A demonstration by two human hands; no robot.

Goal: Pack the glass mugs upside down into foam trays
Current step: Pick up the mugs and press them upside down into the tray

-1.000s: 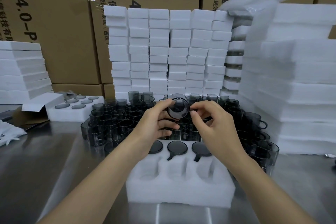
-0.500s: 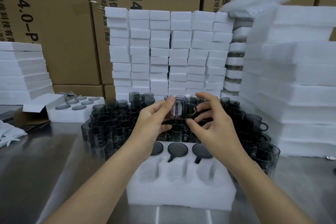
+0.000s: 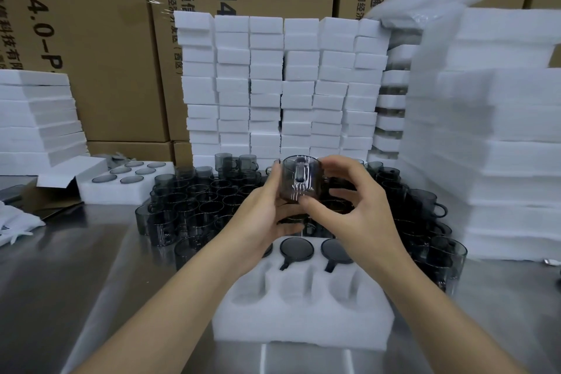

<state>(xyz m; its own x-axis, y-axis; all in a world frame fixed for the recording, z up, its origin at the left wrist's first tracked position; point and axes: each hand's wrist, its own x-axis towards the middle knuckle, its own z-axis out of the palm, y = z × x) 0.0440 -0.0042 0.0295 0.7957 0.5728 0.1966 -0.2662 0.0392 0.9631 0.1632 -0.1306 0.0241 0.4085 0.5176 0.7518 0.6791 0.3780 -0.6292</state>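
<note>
Steel table [image 3: 76,282]. Bearing: foam tray [image 3: 303,322], part-filled; loose glass mugs [image 3: 194,206] massed behind it; second tray [image 3: 121,191], filled, behind-left of it; foam-block stacks [image 3: 267,85] farther behind; foam slabs [image 3: 501,146] to its right.

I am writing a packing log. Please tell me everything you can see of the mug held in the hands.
The mug is smoky grey, see-through glass, with a loop handle that faces the camera. It is held up near the far side of the tray, before the other mugs. The left hand holds its left side; the right hand holds its right side, thumb at the lower edge.
</note>
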